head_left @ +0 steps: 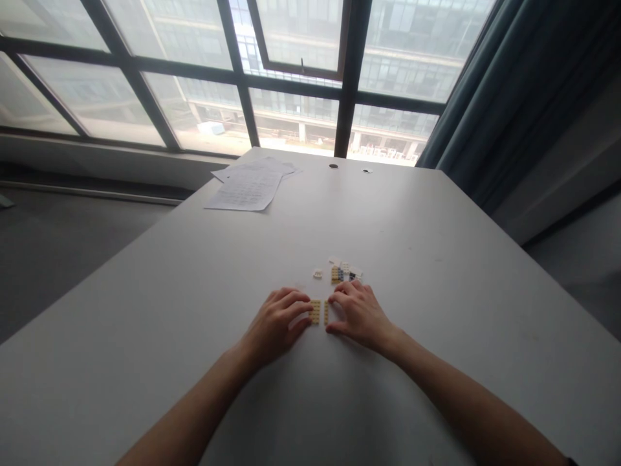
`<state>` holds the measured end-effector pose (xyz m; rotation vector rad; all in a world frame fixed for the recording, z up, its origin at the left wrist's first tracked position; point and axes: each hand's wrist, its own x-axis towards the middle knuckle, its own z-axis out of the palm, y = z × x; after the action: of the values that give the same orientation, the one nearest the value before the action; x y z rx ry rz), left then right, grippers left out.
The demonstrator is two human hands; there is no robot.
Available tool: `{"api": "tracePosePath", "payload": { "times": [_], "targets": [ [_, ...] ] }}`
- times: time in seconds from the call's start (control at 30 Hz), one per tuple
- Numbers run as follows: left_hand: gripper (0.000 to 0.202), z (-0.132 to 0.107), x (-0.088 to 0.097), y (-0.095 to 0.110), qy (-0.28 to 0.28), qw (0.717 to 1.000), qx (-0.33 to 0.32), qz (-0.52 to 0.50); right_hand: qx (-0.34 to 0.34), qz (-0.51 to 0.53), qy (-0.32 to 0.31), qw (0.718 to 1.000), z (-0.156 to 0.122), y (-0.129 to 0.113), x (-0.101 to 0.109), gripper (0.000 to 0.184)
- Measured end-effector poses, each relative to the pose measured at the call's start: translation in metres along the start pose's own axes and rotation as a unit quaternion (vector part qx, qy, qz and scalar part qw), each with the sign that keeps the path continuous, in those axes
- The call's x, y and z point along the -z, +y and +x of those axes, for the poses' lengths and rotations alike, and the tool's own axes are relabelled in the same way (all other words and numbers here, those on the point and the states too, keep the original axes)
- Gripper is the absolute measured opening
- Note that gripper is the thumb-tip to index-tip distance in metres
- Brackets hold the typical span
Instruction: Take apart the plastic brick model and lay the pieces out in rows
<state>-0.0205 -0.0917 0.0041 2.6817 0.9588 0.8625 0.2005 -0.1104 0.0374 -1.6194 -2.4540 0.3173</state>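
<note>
Two tan toy building plates lie side by side on the white table, a narrow gap between them. My left hand point(283, 317) has its fingers and thumb curled on the left edge of the wider tan plate point(315, 312). The narrower tan plate point(326, 312) is gripped at its ends between the fingers and thumb of my right hand point(358, 314). Just beyond my right hand sits a small cluster of bricks: a yellow brick point(334, 275), a blue brick point(340, 274), and several white and dark pieces. A single white brick point(317, 274) stands a little to their left.
Sheets of printed paper point(247, 191) lie at the far left of the white table point(388, 226). Two round holes, one of them dark point(333, 166), are near the far edge. Windows point(295, 110) stand beyond, and a blue-grey curtain point(480, 90) hangs on the right.
</note>
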Motion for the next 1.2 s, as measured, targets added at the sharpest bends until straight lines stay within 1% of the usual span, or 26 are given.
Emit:
{"api": "tracePosePath", "payload": {
  "times": [0.13,0.3,0.43,0.53,0.67,0.93,1.1,1.2],
  "targets": [
    [0.017,0.001,0.002,0.001,-0.019,1.000,-0.023,0.006,0.001,0.020,0.023,1.000,-0.003,0.001,-0.005,0.042],
    [0.018,0.002,0.003,0.004,-0.044,0.999,-0.032,0.008,0.003,0.039,0.058,0.998,-0.002,-0.002,-0.011,0.034],
    [0.018,0.002,0.002,0.005,-0.035,0.999,-0.031,0.008,0.005,0.056,0.071,0.996,-0.002,-0.004,-0.015,0.029],
    [0.019,0.002,0.002,0.006,-0.043,0.999,-0.030,0.015,0.007,0.062,0.077,0.995,-0.003,-0.006,-0.017,0.027],
    [0.021,0.003,0.002,0.007,-0.054,0.998,-0.029,0.028,0.010,0.059,0.081,0.995,-0.003,-0.007,-0.017,0.025],
    [0.019,0.004,0.002,0.008,-0.045,0.998,-0.034,0.023,0.012,0.047,0.095,0.994,-0.004,-0.011,-0.018,0.020],
    [0.022,0.005,0.002,0.009,-0.048,0.998,-0.036,0.035,0.023,0.055,0.101,0.993,-0.006,-0.013,-0.019,0.015],
    [0.021,0.005,0.002,0.009,-0.048,0.997,-0.036,0.040,0.018,0.061,0.107,0.992,-0.007,-0.012,-0.020,0.016]
  ]
}}
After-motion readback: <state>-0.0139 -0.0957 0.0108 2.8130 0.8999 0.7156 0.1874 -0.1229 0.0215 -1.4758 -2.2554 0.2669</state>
